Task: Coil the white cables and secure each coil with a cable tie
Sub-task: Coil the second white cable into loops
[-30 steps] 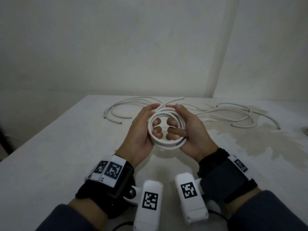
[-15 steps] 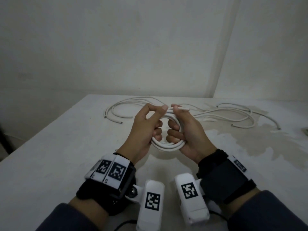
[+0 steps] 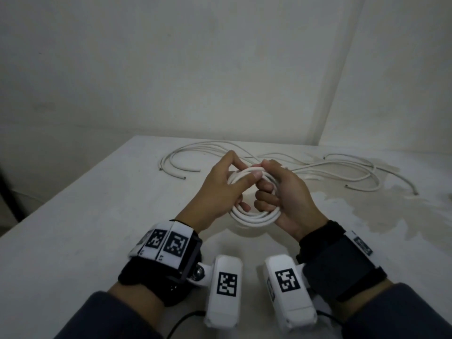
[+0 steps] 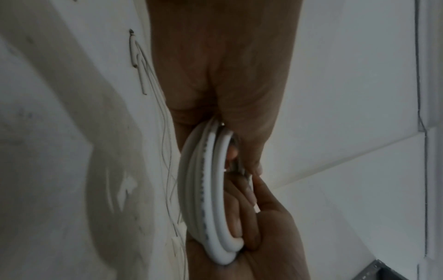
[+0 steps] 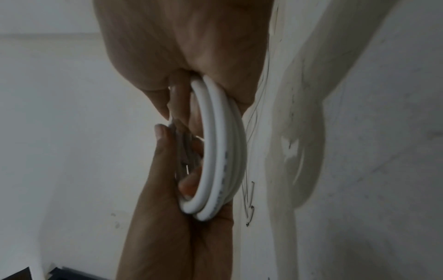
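Both hands wrapped around white cable coil (image 3: 254, 215), left hand (image 3: 221, 192) and right hand (image 3: 288, 199) pinching its top, loose cables (image 3: 342, 172) far behind on table (image 3: 85, 228)

Near half of the pale stained tabletop (image 3: 80, 241) is bare, so there's loads of space to move down there. The far side is the cluttered bit: loose white round cables (image 3: 330, 171) sprawl from far left to far right, with the grey walls (image 3: 195, 69) right behind them.
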Demonstrator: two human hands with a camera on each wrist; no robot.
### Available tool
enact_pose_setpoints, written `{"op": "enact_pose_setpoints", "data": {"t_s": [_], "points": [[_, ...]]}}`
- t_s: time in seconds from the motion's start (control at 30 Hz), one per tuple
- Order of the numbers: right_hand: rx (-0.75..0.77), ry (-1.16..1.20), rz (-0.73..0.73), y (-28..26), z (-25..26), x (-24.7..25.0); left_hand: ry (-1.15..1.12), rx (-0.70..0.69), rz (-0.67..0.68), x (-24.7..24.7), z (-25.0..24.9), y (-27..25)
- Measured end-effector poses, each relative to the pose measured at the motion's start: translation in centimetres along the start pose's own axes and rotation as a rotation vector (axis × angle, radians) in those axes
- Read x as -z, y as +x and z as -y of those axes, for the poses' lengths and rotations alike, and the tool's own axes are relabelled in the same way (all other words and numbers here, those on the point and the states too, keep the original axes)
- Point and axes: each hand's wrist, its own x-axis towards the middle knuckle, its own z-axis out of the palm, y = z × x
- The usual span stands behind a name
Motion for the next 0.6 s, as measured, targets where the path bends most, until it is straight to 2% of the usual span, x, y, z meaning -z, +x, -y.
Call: {"op": "enact_pose_setpoints", "data": {"t_s": [0.17, 0.3, 0.47, 0.53, 0.6], "points": [[-0.012, 0.163, 0.047, 0.2, -0.1, -0.3, -0.048, 0.005, -0.117, 0.0, 0.6, 0.3], [-0.01, 0.152, 0.022, 0.2, -0.2, -0.3, -0.158, 0.036, -0.214, 0.0, 1.1, 0.4], [-0.046, 0.202, -0.039, 0.3, -0.1, 0.1, -0.192, 0.066, -0.287, -0.8, 1.7, 0.5], [-0.023, 0.183, -0.05, 0.3, -0.2, 0.3, -0.229, 0.091, -0.305, -1.1, 1.9, 0.5], [0.023, 0.06, -0.046, 0.3, -0.4, 0.4, -0.274, 0.114, -0.33, -1.3, 1.9, 0.5]]}}
